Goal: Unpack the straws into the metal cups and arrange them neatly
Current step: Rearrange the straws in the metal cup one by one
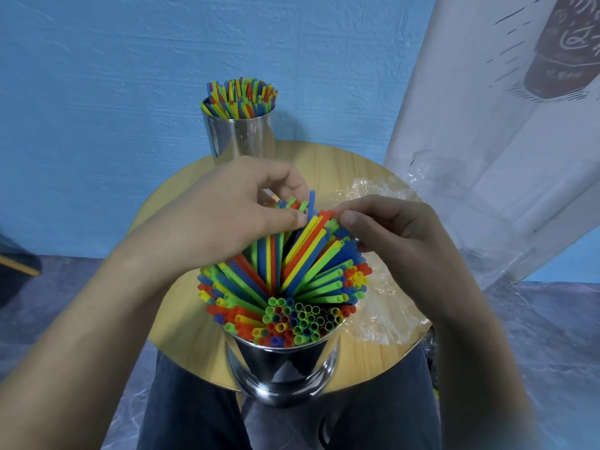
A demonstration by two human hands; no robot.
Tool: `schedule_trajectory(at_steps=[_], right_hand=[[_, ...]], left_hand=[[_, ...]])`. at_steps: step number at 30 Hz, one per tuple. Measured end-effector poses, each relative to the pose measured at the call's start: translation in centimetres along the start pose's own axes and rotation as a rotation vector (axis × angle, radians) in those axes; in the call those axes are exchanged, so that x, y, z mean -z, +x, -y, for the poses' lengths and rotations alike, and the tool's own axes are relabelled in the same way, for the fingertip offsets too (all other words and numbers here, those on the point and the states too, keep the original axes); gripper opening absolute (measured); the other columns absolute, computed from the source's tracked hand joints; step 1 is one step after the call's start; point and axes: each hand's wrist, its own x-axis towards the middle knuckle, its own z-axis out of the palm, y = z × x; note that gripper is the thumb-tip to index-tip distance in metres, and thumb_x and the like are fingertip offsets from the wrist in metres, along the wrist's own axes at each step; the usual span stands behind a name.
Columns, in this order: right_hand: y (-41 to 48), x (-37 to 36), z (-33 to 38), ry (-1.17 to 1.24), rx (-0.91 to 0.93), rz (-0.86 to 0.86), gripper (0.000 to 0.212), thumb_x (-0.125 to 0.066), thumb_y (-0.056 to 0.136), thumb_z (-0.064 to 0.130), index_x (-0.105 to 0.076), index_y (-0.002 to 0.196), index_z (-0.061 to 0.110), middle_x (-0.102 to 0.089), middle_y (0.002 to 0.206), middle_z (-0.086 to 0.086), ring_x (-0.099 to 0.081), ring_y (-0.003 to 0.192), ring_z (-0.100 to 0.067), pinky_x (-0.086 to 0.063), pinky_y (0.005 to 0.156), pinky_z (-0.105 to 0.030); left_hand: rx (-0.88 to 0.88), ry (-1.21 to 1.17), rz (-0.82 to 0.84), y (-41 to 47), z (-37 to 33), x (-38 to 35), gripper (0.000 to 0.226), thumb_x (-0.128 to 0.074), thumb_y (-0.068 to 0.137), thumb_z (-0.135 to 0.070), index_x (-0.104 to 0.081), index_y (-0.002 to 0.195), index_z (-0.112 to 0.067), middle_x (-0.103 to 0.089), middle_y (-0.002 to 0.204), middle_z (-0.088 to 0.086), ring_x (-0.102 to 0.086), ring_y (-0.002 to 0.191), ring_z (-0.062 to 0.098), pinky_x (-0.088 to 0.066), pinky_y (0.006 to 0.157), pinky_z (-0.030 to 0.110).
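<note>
The lower part of the far metal cup [240, 134] is hidden behind the left hand [227, 216], and several straw tips are covered by both hands, so the number held cannot be made out. A dark object [16, 267], well to the left of the left forearm, is cut off by the frame edge and cannot be identified. The near metal cup [282, 368], shiny and tapered, is seen below the hands at the near edge of the round wooden table [175, 303]. It is packed with thin plastic straws [292, 287] in red, yellow, green and blue, fanned outward. The upper ends of a leaning cluster are pinched by the curled fingers and thumb of the left hand, and neighbouring ends by the thumb and forefinger of the right hand [399, 235]. A crumpled clear plastic wrapper [383, 313] lies beneath and beyond the right hand. A second bunch of straws [242, 97] stands in the far metal cup, beyond the left hand. A white banner [487, 125] hangs beyond the right hand against a textured blue wall [97, 92].
</note>
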Motion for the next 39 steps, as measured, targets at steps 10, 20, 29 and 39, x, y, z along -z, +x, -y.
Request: schedule_trajectory(at_steps=[10,20,29,39], right_hand=[[-0.6,0.3,-0.7,-0.020,-0.024,0.055,0.031,-0.050,0.102,0.031,-0.075,0.109,0.017,-0.078,0.099,0.000,-0.074,0.094,-0.020,-0.061,0.081,-0.031],[-1.1,0.9,-1.3,-0.032,-0.018,0.129,0.025,-0.052,0.103,0.023,-0.070,0.120,0.019,-0.076,0.111,0.001,-0.073,0.102,-0.022,-0.062,0.085,-0.044],[-0.9,0.4,-1.0,0.023,-0.022,0.103,0.025,-0.057,0.102,0.029,-0.073,0.119,0.017,-0.077,0.109,0.000,-0.074,0.103,-0.025,-0.061,0.085,-0.051],[0.3,-0.8,-1.0,0.029,0.034,-0.049,0.010,-0.065,0.099,0.016,-0.075,0.100,0.019,-0.074,0.087,0.008,-0.071,0.086,-0.014,-0.058,0.072,-0.026]], left_hand=[[0.031,-0.062,-0.041,-0.3,0.0,-0.3,0.013,-0.082,0.083,-0.033,-0.073,0.090,-0.040,-0.069,0.091,-0.007,-0.068,0.093,0.019,-0.054,0.092,0.046],[0.049,0.077,0.214,-1.0,-0.9,0.6,0.050,-0.081,0.082,-0.045,-0.057,0.123,-0.061,-0.058,0.112,-0.034,-0.059,0.106,-0.011,-0.051,0.088,0.018],[0.047,0.141,0.076,-0.1,-0.9,0.1,0.027,-0.082,0.077,-0.042,-0.067,0.099,-0.043,-0.069,0.097,-0.019,-0.065,0.099,0.003,-0.054,0.089,0.042],[0.044,0.047,0.042,0.0,-0.2,0.2,0.019,-0.082,0.080,-0.038,-0.067,0.090,-0.034,-0.069,0.088,-0.022,-0.065,0.087,0.001,-0.050,0.072,0.022]])
